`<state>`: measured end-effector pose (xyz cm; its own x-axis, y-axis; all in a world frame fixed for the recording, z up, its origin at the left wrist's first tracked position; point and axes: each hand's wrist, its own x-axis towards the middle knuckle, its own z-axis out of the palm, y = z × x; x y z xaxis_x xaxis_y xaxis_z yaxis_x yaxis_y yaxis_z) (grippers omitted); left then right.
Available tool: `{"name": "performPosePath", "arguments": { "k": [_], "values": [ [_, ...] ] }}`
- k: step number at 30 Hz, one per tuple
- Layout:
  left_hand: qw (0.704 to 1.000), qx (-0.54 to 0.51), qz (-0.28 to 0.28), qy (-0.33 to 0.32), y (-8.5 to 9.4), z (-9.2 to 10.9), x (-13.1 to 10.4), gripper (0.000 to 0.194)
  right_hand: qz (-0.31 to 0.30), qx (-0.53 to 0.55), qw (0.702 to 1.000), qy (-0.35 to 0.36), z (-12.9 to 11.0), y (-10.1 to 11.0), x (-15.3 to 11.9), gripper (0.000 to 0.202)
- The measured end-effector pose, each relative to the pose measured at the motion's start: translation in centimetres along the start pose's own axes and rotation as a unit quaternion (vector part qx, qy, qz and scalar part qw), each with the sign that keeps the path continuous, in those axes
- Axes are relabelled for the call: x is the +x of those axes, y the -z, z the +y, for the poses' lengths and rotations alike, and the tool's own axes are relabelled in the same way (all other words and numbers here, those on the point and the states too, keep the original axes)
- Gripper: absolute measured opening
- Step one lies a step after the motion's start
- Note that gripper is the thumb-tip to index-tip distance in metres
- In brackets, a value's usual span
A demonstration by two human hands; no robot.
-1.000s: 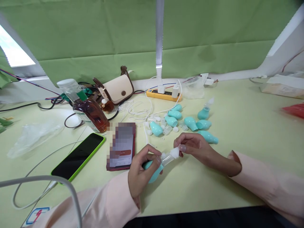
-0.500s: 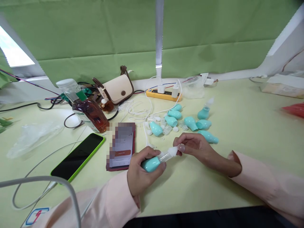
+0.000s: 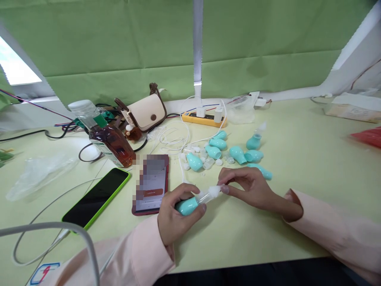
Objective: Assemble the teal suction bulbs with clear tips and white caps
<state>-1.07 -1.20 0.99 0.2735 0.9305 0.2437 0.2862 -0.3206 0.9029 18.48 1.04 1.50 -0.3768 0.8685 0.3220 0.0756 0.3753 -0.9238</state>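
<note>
My left hand [image 3: 180, 214] is wrapped round the turquoise bulb of a nasal aspirator [image 3: 188, 206], its clear tube and white tip pointing right. With thumb and forefinger, my right hand [image 3: 248, 184] pinches the very end of the white tip [image 3: 214, 191]. Whether something small is between those fingertips is hidden. Beyond the hands lie several loose turquoise bulbs [image 3: 194, 162], mixed with clear and white small parts [image 3: 208, 163]. One aspirator [image 3: 254, 141] with a white tip stands upright behind the right hand.
A phone in a red case [image 3: 151, 186] lies beside my left hand, and a green-edged phone [image 3: 97, 198] is further left. Behind them are a bottle of brown liquid [image 3: 111, 143], a cream bag [image 3: 148, 112] and a yellow power strip [image 3: 190, 118]. White cables [image 3: 171, 137] run across the table.
My right fingertips have shifted slightly left and closed in on the end of the white tip. My left hand keeps its hold on the bulb. The view has moved a little.
</note>
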Motion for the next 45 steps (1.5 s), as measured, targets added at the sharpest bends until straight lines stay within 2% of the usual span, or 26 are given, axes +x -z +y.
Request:
{"name": "performPosePath", "arguments": {
  "k": [4,9,12,15,22,29,34,40,45],
  "values": [
    [1.0,-0.003,-0.019,0.007,0.0,0.2,-0.1,0.018,-0.009,0.011,1.0,-0.003,0.0,-0.1,-0.1,0.01],
    [0.999,0.013,-0.031,0.035,0.0,0.6,0.0,0.032,-0.012,0.01,1.0,-0.016,-0.2,0.0,0.0,0.01],
    [0.999,0.049,-0.011,0.012,0.0,0.5,0.1,0.021,-0.027,0.002,1.0,-0.009,-0.3,0.2,0.2,0.009],
    [0.999,0.038,-0.01,0.0,0.0,0.2,0.2,0.013,-0.055,-0.01,0.998,0.014,-0.3,0.4,0.2,0.014],
    [0.998,0.031,-0.045,0.002,0.0,-0.1,0.1,0.016,-0.125,-0.066,0.988,0.066,-0.5,1.0,0.3,0.021],
    [0.993,0.07,-0.094,-0.004,0.0,0.0,0.1,0.02,-0.163,-0.092,0.98,0.071,-0.8,1.5,0.5,0.02],
    [0.988,0.105,-0.104,-0.038,0.1,0.0,0.0,0.019,-0.163,-0.093,0.981,0.059,-0.6,1.4,0.5,0.019],
    [0.982,0.112,-0.097,-0.118,0.0,-0.7,0.0,0.015,-0.179,-0.053,0.982,0.019,-0.1,1.0,0.3,0.017],
    [0.982,0.104,-0.088,-0.133,-0.1,-0.9,-0.3,0.012,-0.172,-0.017,0.985,0.001,-0.1,0.7,0.1,0.016]
  ]
}}
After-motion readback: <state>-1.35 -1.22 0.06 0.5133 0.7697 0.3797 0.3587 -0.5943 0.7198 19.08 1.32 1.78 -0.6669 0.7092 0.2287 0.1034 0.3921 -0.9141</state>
